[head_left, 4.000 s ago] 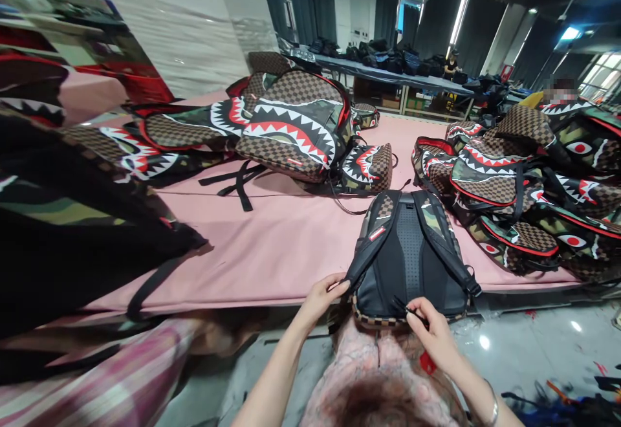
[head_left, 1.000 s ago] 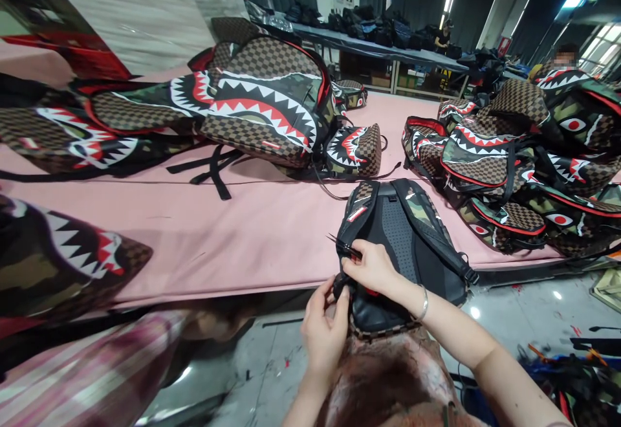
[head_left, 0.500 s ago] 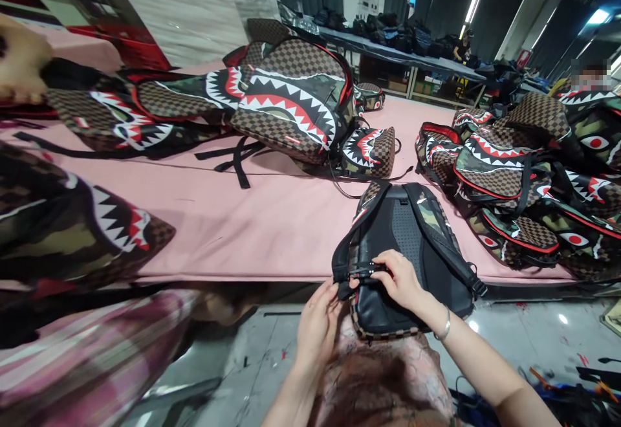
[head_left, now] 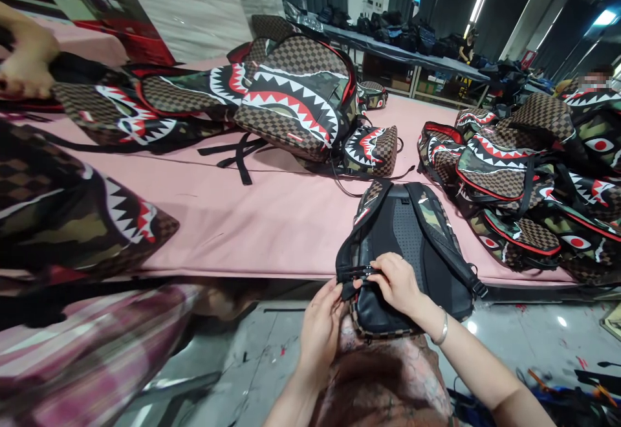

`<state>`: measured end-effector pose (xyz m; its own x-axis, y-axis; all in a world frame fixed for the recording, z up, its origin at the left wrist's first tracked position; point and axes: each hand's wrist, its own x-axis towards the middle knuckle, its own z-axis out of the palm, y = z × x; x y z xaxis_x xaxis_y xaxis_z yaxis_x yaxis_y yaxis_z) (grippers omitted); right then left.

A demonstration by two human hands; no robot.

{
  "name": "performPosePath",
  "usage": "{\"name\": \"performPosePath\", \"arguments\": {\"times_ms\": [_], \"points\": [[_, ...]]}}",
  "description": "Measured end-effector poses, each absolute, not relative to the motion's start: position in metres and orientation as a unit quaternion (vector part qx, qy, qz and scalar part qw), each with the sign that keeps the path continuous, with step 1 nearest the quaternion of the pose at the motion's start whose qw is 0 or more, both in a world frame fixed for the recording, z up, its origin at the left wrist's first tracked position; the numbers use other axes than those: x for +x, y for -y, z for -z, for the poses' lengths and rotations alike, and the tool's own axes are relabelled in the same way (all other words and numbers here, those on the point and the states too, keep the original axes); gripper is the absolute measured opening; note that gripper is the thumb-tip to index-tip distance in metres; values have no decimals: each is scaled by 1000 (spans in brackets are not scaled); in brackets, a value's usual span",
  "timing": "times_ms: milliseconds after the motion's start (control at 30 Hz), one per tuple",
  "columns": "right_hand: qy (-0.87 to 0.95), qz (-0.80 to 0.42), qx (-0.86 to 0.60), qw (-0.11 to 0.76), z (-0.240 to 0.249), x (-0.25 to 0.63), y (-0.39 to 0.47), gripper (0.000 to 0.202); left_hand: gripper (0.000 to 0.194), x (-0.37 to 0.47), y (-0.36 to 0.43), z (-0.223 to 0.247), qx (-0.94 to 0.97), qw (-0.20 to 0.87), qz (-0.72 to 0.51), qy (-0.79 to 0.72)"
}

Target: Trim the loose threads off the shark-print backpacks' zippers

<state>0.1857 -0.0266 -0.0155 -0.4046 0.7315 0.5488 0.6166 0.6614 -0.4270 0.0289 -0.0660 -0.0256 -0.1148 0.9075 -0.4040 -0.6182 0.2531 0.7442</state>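
A backpack [head_left: 405,246] lies with its black padded back panel up at the table's front edge, its lower end overhanging towards me. My left hand [head_left: 323,317] is closed at its lower left side, fingertips pinching the end of the black shoulder strap [head_left: 345,259]. From the right, my right hand [head_left: 395,281] reaches over the back panel, thumb and fingers pinched on a slim black piece [head_left: 359,271] with small shiny spots beside the strap. Too little of that piece shows to tell its kind. The other shoulder strap [head_left: 439,239] lies loose along the right side.
Shark-mouth patterned backpacks [head_left: 291,103] lie along the pink table [head_left: 252,233], with a heap of bags [head_left: 504,168] at right. At left, another person's hand [head_left: 29,58] touches a bag, and a backpack [head_left: 97,220] juts in over the table edge.
Both my hands stay at the strap with only slight finger movement. The other person's hand and the near left backpack have shifted slightly right in view.
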Motion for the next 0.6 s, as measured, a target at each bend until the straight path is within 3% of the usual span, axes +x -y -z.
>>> {"name": "performPosePath", "arguments": {"times_ms": [200, 367, 500, 600], "points": [[860, -37, -419, 289, 4, 175, 32, 21, 31, 35, 67, 25, 166, 621, -606, -468], [851, -33, -444, 278, 3, 171, 34, 21, 30, 39, 67, 22, 176, 608, -617, -468], [828, -73, -458, 315, 3, 174, 36, 18, 32, 38, 68, 17, 169, 615, -618, -459], [761, -188, -497, 372, 2, 173, 33, 12, 35, 34, 69, 19, 195, 605, -610, -473]]}}
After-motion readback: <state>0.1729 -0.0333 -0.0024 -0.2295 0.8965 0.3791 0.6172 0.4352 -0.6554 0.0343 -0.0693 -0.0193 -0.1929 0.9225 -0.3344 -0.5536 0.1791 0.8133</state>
